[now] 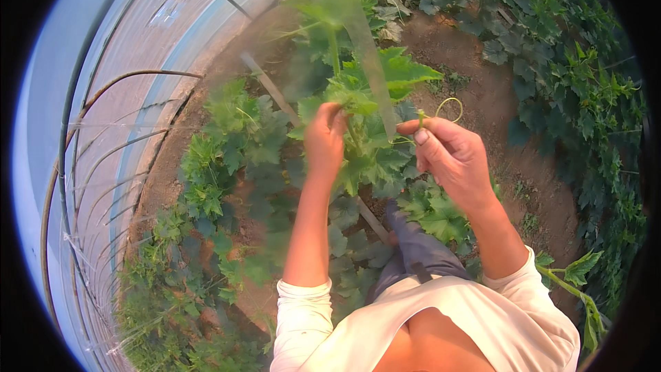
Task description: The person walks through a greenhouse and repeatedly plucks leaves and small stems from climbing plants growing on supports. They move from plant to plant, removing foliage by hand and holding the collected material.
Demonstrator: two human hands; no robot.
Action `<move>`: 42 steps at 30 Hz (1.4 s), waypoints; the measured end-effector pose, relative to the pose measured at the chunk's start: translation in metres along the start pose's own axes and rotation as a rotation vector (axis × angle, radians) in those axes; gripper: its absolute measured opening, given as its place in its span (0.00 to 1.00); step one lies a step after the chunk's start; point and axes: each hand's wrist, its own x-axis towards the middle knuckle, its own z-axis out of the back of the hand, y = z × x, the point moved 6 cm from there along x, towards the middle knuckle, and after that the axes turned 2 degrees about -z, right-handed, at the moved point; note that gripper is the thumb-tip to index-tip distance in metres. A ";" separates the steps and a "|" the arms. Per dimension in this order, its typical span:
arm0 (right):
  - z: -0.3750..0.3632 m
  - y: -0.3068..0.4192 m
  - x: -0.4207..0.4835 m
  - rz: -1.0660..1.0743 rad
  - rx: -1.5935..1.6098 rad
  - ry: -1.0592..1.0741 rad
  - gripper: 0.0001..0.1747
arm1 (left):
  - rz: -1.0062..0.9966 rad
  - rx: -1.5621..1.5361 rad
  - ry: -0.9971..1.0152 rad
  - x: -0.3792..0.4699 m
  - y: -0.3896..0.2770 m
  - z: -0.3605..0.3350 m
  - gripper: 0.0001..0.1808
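A leafy, cucurbit-like vine (334,51) stands upright in front of me. My left hand (325,137) grips it just below an upper leaf; the fingertips are partly hidden among the foliage. To the right, my right hand (454,155) pinches a small green piece of vine between thumb and forefinger. A thin, pale, curled tendril (453,100) loops up behind these fingers. Between my hands hangs a flat, translucent strip (367,49), blurred near its top, its lower end close to my right forefinger. Broad green leaves (382,165) spread beneath both hands.
Curved hoops (64,139) and plastic sheeting (155,36) form the greenhouse wall at left. A dense row of vines (583,113) runs along the right, beyond a bare soil path (475,88). A narrow pale strip (271,85) crosses the plants. A cut-looking vine shoot (578,294) lies at lower right.
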 end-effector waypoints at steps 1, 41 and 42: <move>0.020 0.004 -0.008 -0.003 0.109 -0.049 0.17 | 0.081 0.086 -0.008 0.001 0.009 0.007 0.14; -0.145 -0.222 0.070 -0.400 -0.008 0.811 0.17 | 0.485 -0.266 0.039 -0.066 0.008 0.140 0.15; -0.144 -0.222 0.068 -0.401 -0.023 0.795 0.17 | 0.477 -0.232 0.039 -0.067 0.010 0.141 0.15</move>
